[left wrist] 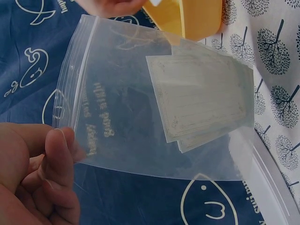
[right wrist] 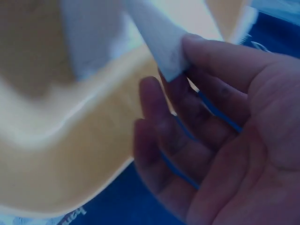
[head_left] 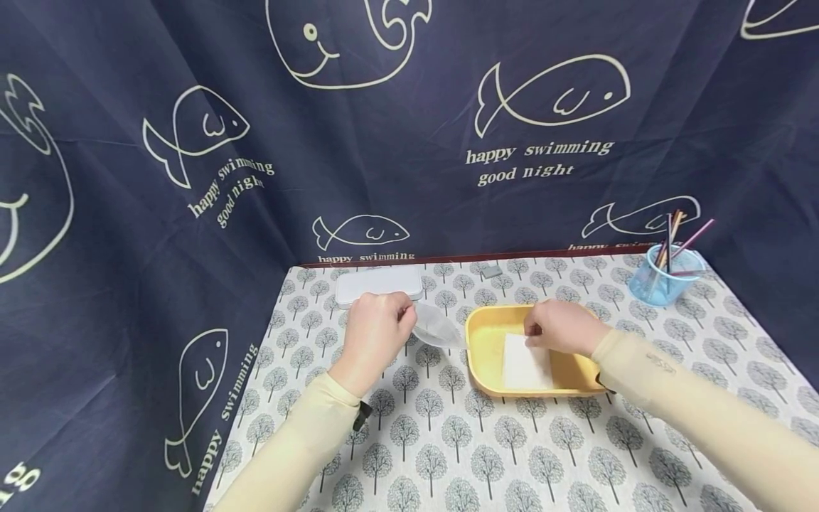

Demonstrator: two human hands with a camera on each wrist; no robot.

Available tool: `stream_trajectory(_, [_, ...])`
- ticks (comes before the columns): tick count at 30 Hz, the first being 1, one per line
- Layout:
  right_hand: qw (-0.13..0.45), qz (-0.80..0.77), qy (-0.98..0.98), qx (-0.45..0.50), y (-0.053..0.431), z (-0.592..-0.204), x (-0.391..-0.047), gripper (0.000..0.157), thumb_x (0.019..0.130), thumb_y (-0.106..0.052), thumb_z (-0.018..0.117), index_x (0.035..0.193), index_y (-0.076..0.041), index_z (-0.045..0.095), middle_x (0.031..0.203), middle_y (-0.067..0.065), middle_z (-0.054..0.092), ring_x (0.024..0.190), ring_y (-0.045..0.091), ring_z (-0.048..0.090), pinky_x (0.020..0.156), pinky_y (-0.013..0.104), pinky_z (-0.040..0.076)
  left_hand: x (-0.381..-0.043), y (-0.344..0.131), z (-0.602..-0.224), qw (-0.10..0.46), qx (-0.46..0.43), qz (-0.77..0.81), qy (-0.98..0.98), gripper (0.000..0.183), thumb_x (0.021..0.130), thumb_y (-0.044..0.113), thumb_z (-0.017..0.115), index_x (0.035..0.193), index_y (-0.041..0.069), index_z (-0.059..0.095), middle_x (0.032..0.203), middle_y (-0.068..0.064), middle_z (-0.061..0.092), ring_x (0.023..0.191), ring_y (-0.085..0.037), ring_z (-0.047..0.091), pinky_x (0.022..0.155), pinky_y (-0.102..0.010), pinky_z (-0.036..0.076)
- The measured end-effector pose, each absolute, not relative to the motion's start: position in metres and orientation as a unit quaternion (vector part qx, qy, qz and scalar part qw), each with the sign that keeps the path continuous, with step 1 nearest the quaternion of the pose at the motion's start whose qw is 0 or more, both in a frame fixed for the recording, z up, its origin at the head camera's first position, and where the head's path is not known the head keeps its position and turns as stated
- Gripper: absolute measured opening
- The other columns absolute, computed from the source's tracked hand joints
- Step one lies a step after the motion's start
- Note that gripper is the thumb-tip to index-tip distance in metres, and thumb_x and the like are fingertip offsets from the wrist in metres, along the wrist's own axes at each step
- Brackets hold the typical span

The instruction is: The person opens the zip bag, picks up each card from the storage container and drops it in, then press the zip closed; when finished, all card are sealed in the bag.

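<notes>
My left hand [head_left: 376,333] pinches a clear zip bag [left wrist: 126,145] by a corner at its sealing strip. Inside that bag lie several pale printed cards [left wrist: 201,96], fanned over one another. Over the yellow bin [head_left: 488,355], my right hand [head_left: 566,328] holds a small white card [right wrist: 161,47] between thumb and index finger. Its other fingers are loosely bent beside the card. A further whitish sheet [right wrist: 93,37] shows blurred inside the bin in the right wrist view. The bag hangs just left of the bin's rim.
A white flat case [head_left: 379,283] lies at the back left of the tree-print tablecloth [head_left: 435,455]. A small grey block [head_left: 491,272] rests near the back edge. At the back right stands a blue cup [head_left: 654,283] of pencils. Dark fish-print curtains [head_left: 409,163] hang behind.
</notes>
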State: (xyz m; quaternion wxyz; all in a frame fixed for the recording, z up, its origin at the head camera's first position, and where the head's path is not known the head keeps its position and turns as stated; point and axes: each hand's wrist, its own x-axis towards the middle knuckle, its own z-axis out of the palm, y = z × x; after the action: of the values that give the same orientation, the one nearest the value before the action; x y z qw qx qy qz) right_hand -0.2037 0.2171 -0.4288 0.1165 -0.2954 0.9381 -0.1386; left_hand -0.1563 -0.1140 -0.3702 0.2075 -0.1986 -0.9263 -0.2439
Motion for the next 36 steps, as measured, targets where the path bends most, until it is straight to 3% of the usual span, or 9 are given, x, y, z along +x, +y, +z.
stream_trajectory(4, [0.156,-0.176,0.933,-0.273,0.211,-0.409,-0.197,0.013,0.087,-0.018,0.082,0.078,-0.018,0.073,0.079,-0.01,0.067,0.07,0.009,0.059,0.069,0.035,0.054,-0.156,-0.113,-0.37,0.212,-0.2,-0.243,-0.926,0.012,0.089,0.004,0.071,0.08,0.008,0.078,0.067,-0.001,0.072,0.048,-0.006,0.054,0.048,-0.021,0.045])
stream_trajectory(8, [0.139,-0.199,0.933,-0.265,0.205,-0.394,-0.19,0.011,0.09,-0.017,0.079,0.08,-0.018,0.074,0.079,-0.009,0.068,0.07,0.009,0.059,0.069,0.035,0.054,-0.158,-0.114,-0.37,0.216,-0.199,-0.237,-0.926,0.012,0.089,0.004,0.071,0.08,0.009,0.078,0.067,0.0,0.072,0.048,-0.006,0.055,0.049,-0.022,0.045])
stream_trajectory(17, [0.01,-0.231,0.932,-0.278,0.197,-0.378,-0.175,0.006,0.093,-0.02,0.078,0.087,-0.019,0.078,0.081,-0.013,0.071,0.068,0.005,0.058,0.067,0.035,0.051,-0.158,-0.115,-0.371,0.221,-0.196,-0.234,-0.926,0.013,0.089,0.005,0.072,0.079,0.01,0.078,0.065,0.001,0.071,0.048,-0.007,0.055,0.048,-0.024,0.045])
stream_trajectory(24, [-0.087,-0.29,0.917,-0.26,0.191,-0.359,-0.162,0.004,0.093,-0.017,0.077,0.09,-0.018,0.078,0.087,-0.011,0.072,0.074,0.006,0.062,0.068,0.034,0.056,-0.16,-0.116,-0.37,0.222,-0.195,-0.23,-0.927,0.011,0.089,0.006,0.072,0.08,0.009,0.079,0.067,0.0,0.072,0.049,-0.009,0.058,0.05,-0.024,0.047])
stream_trajectory(28, [-0.153,-0.305,0.9,-0.272,0.186,-0.349,-0.155,0.012,0.09,-0.012,0.079,0.087,-0.023,0.075,0.084,-0.016,0.068,0.073,0.003,0.061,0.065,0.028,0.055,-0.16,-0.115,-0.369,0.227,-0.195,-0.229,-0.927,0.012,0.088,0.005,0.072,0.08,0.009,0.079,0.066,-0.001,0.072,0.049,-0.009,0.058,0.049,-0.024,0.047])
stream_trajectory(33, [-0.195,-0.325,0.878,-0.293,0.18,-0.334,-0.148,0.019,0.087,-0.007,0.081,0.086,-0.025,0.076,0.082,-0.019,0.066,0.072,0.002,0.059,0.064,0.018,0.05,-0.159,-0.115,-0.37,0.231,-0.192,-0.225,-0.927,0.013,0.087,0.004,0.071,0.078,0.01,0.078,0.065,0.0,0.071,0.05,-0.01,0.058,0.049,-0.025,0.047])
stream_trajectory(36, [-0.214,-0.328,0.87,-0.299,0.176,-0.325,-0.145,0.02,0.085,-0.006,0.082,0.085,-0.025,0.075,0.08,-0.019,0.064,0.071,0.002,0.058,0.064,0.018,0.049,-0.159,-0.115,-0.37,0.232,-0.194,-0.227,-0.926,0.013,0.087,0.004,0.071,0.079,0.009,0.078,0.065,0.0,0.071,0.05,-0.01,0.059,0.05,-0.025,0.048])
